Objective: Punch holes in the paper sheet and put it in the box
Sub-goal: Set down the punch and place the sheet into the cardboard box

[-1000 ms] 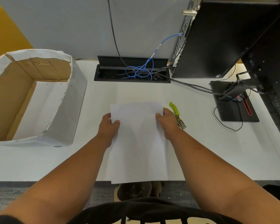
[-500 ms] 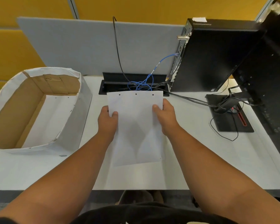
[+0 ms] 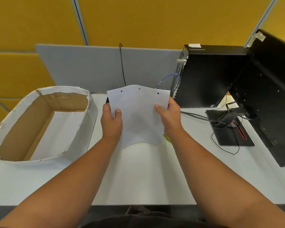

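Yellow wall panels and a grey divider back the white surface (image 3: 138, 175). Both hands pinch the paper sheet (image 3: 138, 116) upright above it, left hand (image 3: 111, 120) on one side edge, right hand (image 3: 169, 117) on the other; three holes show along its top. Judged next: carry it toward nine o'clock, lifting its drooping bottom edge over the rim of the box (image 3: 82, 134). That path looks open; the computer tower (image 3: 209, 76) crowds two o'clock.
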Demonstrator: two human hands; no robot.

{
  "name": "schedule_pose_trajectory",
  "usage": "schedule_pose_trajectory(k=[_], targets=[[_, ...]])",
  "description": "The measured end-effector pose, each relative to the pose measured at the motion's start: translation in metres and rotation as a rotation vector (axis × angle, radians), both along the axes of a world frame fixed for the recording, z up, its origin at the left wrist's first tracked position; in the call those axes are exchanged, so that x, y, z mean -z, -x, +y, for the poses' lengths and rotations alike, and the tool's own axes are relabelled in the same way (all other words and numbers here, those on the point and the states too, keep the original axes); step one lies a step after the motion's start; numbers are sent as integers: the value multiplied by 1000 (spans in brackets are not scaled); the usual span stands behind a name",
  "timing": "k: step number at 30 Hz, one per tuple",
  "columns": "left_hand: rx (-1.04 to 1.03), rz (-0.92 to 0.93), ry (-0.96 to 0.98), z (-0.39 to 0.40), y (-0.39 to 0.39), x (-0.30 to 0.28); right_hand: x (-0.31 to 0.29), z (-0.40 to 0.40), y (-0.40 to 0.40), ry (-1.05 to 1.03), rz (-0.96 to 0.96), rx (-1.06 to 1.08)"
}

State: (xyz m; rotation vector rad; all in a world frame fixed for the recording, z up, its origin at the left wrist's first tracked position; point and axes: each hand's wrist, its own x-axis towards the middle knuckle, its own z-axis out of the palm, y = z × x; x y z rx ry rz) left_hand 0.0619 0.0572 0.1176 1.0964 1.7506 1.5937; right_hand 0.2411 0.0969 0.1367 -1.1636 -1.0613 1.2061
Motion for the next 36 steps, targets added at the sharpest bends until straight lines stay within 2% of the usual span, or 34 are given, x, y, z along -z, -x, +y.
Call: schedule_pose_trajectory(k=[9,20,36], targets=[[77,-48,139,-18,1,15,30,-9,-8,134,-115,4],[40,-86,110,-16,0,4,26,-6,-4,87,-124,4],[107,-58,246,-25,2,24,44,-10,-5,232,-251,-31]])
